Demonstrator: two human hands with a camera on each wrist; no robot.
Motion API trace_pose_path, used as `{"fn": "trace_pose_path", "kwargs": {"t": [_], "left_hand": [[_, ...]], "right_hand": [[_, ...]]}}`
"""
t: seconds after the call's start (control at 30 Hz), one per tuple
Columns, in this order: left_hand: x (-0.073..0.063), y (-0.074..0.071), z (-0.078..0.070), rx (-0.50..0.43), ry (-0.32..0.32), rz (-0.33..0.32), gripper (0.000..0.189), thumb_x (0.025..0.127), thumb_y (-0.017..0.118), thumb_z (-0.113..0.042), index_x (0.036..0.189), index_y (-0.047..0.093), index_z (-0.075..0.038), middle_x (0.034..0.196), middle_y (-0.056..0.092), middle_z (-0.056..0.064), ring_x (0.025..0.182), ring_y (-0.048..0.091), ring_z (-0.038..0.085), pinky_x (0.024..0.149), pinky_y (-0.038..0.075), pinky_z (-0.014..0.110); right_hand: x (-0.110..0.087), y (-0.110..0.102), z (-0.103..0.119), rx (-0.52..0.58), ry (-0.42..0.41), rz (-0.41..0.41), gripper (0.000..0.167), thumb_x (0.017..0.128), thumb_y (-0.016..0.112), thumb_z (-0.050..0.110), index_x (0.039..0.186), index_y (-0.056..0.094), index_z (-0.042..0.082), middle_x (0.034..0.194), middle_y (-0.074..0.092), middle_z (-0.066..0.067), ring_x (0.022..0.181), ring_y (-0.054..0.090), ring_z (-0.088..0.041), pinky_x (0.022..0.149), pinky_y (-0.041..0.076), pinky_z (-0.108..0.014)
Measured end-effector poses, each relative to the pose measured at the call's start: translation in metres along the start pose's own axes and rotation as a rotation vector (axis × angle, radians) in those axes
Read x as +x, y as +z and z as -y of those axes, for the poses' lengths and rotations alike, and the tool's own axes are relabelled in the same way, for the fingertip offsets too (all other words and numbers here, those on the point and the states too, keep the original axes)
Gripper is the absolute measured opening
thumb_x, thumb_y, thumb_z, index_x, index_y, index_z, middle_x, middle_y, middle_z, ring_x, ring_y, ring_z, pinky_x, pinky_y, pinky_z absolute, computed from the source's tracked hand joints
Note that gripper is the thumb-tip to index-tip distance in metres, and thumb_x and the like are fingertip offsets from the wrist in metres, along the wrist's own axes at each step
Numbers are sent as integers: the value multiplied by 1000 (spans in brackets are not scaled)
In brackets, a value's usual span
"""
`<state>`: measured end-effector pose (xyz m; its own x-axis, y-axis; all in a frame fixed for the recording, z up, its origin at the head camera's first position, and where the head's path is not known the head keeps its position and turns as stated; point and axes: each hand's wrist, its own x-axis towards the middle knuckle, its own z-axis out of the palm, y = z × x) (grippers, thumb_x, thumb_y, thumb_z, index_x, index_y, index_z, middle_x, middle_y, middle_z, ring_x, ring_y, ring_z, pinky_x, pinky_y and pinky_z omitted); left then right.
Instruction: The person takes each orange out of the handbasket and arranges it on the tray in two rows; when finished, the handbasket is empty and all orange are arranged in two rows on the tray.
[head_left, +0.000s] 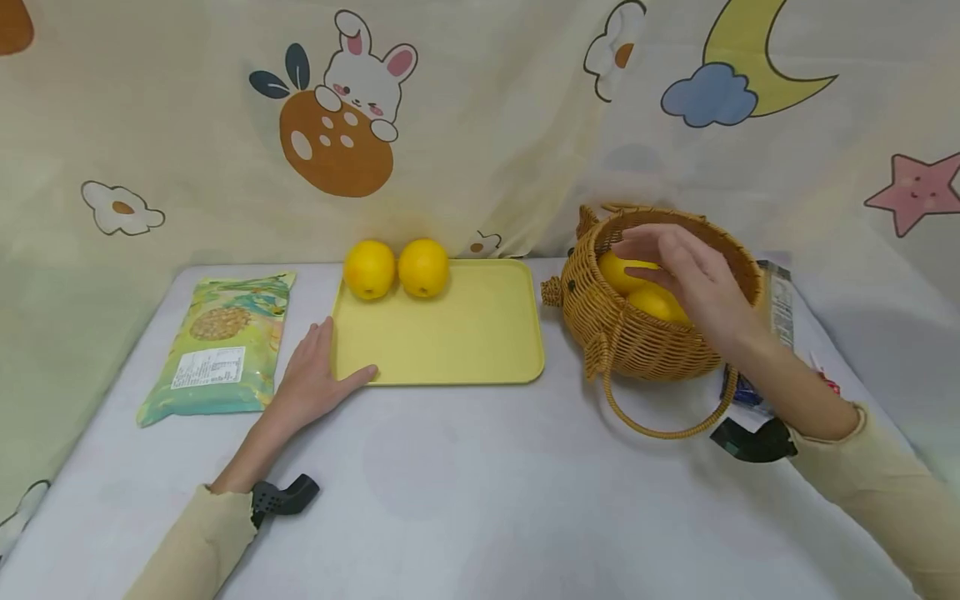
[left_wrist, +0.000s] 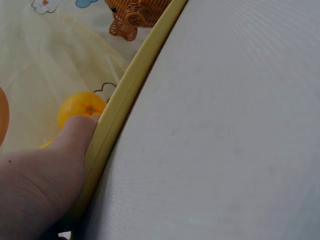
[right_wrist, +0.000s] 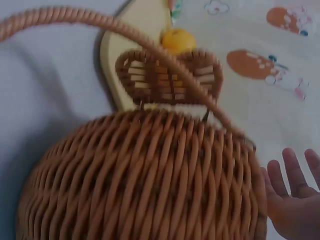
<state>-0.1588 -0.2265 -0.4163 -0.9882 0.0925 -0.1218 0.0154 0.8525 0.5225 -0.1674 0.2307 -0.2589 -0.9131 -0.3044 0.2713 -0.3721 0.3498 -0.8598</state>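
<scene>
My left hand [head_left: 313, 377] lies at the near left corner of a yellow tray [head_left: 465, 337], fingers along its left side and thumb over the front edge. Two oranges, a left one [head_left: 370, 270] and a right one [head_left: 423, 268], sit side by side at the tray's back left. Over the mouth of an animal-shaped wicker basket [head_left: 652, 354] hovers my right hand [head_left: 697, 279], its fingers extended and nothing in them. Below the hand, inside the basket, more oranges [head_left: 658, 303] show. The right wrist view has the basket's woven side with the spread fingers beside it.
A green and yellow snack bag [head_left: 217, 342] lies left of the tray. Behind the basket's right side, dark and silver packets [head_left: 780, 304] are partly hidden. The basket's handle [head_left: 667, 433] hangs toward the front. A printed cloth [head_left: 487, 125] rises behind the table.
</scene>
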Motion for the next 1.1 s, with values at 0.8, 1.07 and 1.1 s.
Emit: {"fn": "trace_pose_path", "kwargs": {"t": [0.8,1.07,1.1], "left_hand": [[-4,-1,1,-10,-14,1,117,85,58,-66,154,-7,2,162,-1,27,149,-1,45,119,6,63],[1,-2,0,-1,-15,4,117,84,58,-67,154,-7,1,162,0,26,150,-1,45,120,7,62],[2,-2,0,2,-13,-1,117,84,58,-67,154,-6,1,162,0,26,150,0,45,120,7,62]], "right_hand": [[53,-53,-42,-389,397,745,58,106,21,45,136,55,9,144,50,-15,135,43,-35,109,36,-53],[76,-60,-49,-348,471,954,45,100,49,31,138,49,6,138,48,-11,124,44,-26,102,44,-37],[81,-60,-50,-318,489,980,43,100,51,29,136,49,6,133,50,-9,120,46,-23,100,45,-35]]}}
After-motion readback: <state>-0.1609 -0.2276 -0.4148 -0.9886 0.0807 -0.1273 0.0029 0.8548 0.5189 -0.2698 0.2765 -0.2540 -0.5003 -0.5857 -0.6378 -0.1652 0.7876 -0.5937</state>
